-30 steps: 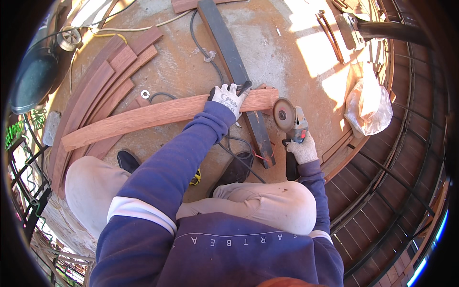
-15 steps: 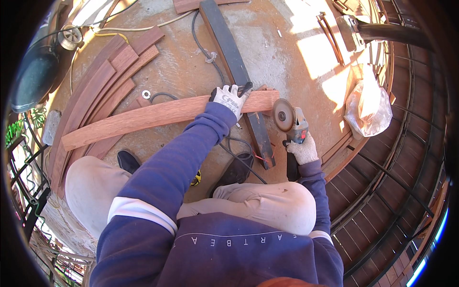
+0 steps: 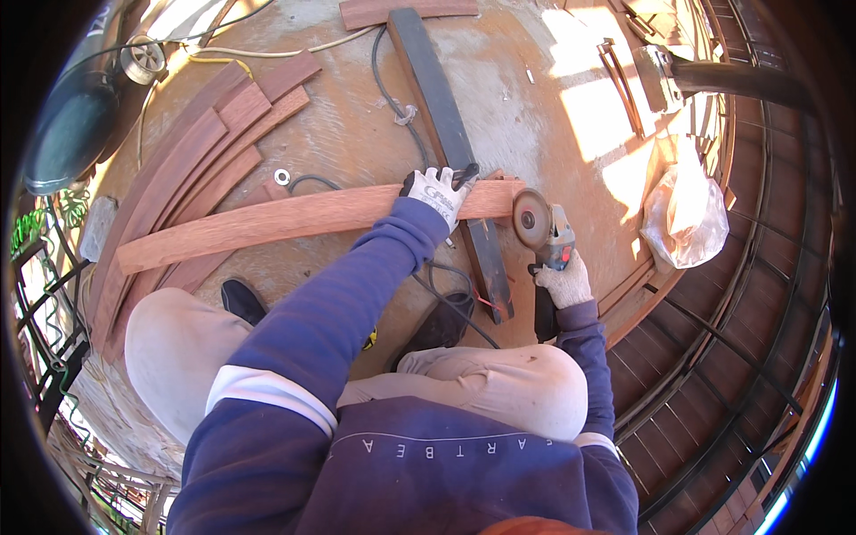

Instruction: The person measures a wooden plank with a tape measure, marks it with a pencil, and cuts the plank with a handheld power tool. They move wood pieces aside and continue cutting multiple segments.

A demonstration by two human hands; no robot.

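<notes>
My left hand (image 3: 434,194), in a white and dark work glove, is closed over a reddish wooden board (image 3: 294,219) near its right end. Beneath that end, the board crosses a dark rectangular beam (image 3: 434,89) lying on the ground. My right hand (image 3: 565,280), in a pale knit glove, grips an angle grinder (image 3: 559,239). Its round disc (image 3: 531,219) stands upright at the board's right end; whether it touches the wood I cannot tell. The board's left end rests over a pile of similar boards (image 3: 201,147).
A cable (image 3: 383,76) runs along the beam and loops by my shoes. A clear plastic bag (image 3: 685,214) lies at the right, near a dark slatted surface with metal bars (image 3: 713,348). A metal washer (image 3: 283,176) lies beyond the board. A dark rounded tank (image 3: 71,134) stands far left.
The view has shifted slightly, so the beam and board pile appear a little farther right. Both hands keep their grips, and the disc stays beside the board's end.
</notes>
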